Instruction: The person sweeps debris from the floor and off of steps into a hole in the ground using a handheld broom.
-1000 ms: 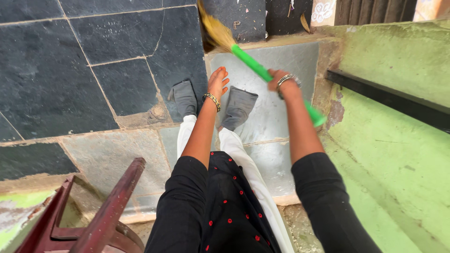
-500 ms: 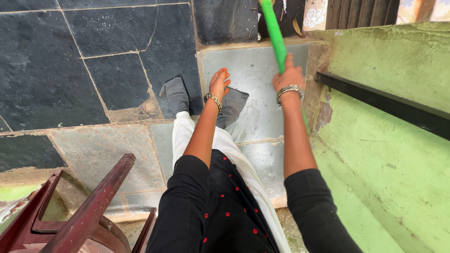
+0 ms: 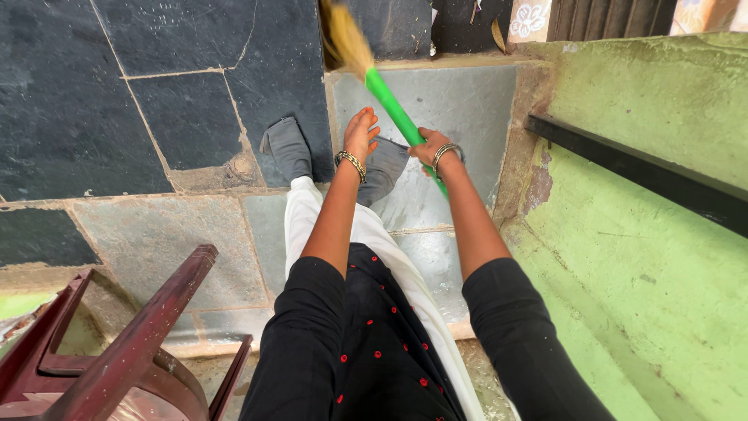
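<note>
So the right hand (image 3: 431, 148), sitting just right of centre in the upper half of the frame, is wrapped tight round the green handle of a broom (image 3: 393, 113). The handle slants up and left from the fist, and the straw-coloured bristles end up blurry at the top centre, over the dark floor. The left hand (image 3: 361, 132) is right beside it, a bit left of centre, holding nothing; fingers are loosely spread and relaxed, hanging above the grey shoes (image 3: 288, 146). Both wrists have bangles.

The ground is a stone tile floor (image 3: 156, 86), dark slate slabs across the upper left and paler grey ones in the middle and lower left, with worn pale joints. A light green painted wall (image 3: 662, 257) fills the right side, with a black ledge (image 3: 639, 175) running across it. A dark red plastic chair (image 3: 117, 359) pokes in at the lower left corner.

Compared to half a second ago, the handle was standing almost straight up to the top edge with the bristles out of shot; now it's tipped left and the bristles are back in view. The right hand has also come down and inward, closer to the left one.
</note>
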